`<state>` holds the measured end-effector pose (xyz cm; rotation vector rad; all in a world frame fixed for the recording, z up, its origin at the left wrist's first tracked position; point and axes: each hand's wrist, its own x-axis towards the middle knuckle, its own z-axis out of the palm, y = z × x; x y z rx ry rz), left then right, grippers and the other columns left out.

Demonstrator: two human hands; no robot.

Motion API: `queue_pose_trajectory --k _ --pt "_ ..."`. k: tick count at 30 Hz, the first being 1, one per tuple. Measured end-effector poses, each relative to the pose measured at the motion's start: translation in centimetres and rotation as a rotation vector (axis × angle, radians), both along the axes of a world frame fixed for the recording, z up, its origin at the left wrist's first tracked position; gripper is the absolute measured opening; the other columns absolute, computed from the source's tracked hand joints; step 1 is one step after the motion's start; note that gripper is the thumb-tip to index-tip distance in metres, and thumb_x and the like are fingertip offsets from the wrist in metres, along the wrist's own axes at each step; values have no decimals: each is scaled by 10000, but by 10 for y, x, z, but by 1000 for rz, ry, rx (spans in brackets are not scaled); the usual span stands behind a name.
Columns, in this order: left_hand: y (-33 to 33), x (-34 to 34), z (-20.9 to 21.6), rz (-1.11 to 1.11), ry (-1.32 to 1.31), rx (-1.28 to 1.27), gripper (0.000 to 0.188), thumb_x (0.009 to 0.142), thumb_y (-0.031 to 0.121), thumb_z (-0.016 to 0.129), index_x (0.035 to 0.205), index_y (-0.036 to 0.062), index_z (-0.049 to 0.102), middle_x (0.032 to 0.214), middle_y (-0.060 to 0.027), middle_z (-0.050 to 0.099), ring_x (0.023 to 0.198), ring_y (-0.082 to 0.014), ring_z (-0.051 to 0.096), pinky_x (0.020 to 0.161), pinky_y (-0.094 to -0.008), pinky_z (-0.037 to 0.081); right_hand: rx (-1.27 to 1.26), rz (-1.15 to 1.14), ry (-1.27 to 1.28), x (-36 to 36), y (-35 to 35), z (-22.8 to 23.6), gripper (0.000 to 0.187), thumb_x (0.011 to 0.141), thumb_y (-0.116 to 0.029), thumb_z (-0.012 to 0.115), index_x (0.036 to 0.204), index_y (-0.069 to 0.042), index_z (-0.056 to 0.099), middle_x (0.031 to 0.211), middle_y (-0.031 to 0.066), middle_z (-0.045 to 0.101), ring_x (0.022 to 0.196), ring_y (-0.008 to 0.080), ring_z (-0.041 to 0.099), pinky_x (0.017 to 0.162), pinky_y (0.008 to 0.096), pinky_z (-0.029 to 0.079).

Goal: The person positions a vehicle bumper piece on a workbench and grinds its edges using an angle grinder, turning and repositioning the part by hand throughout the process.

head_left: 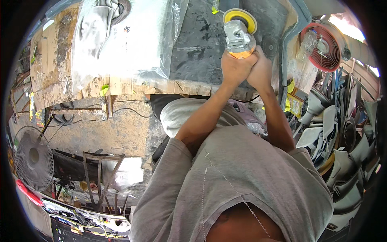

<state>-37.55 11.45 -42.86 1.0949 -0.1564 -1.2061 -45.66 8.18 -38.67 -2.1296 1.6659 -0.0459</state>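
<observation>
a handheld angle grinder [239,34] is pressed to a dark grey, scuffed body panel [201,44] that lies across a cardboard-covered workbench [52,56]. the grinder has a silvery metal gear head, an orange body and one round yellow backing pad at its far end, and the pad meets the panel's surface near the top centre of the view.

both of the person's hands are clenched around the orange body of the tool. the left hand [236,64] wraps it from the left side with the fingers fully curled, and the right hand [261,70] closes over it from the right, touching the left hand. both bare forearms run up from grey short sleeves at the lower edge.

a sheet of clear plastic [129,40] covers the left part of the panel, and one dark round disc [123,10] lies at its upper edge. two fans are in view: one red-caged fan [327,48] just right of the panel, and one grey pedestal fan [34,161] standing on the concrete floor at far left. one clear plastic bottle [307,44] sits against the red fan. a stack of grey plastic car parts [346,133], too many to count, fills the right side. one black cable [121,109] trails under the bench edge.
</observation>
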Motion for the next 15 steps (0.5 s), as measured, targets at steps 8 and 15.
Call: queue_pose_trajectory --k 8,15 --pt "-8 -7 -8 19 91 5 254 746 90 773 985 28 713 917 -21 735 817 -119 692 767 -291 538 -14 68 25 -1 -14 -1 317 832 -259 700 1063 -101 551 905 237 693 909 491 639 725 525 504" --pt "-9 -29 -1 32 21 32 221 794 124 776 981 16 728 939 -17 735 834 -109 680 767 -294 540 -5 90 27 -22 -17 6 359 843 -270 716 1135 -112 580 944 209 708 935 465 654 738 504 513"
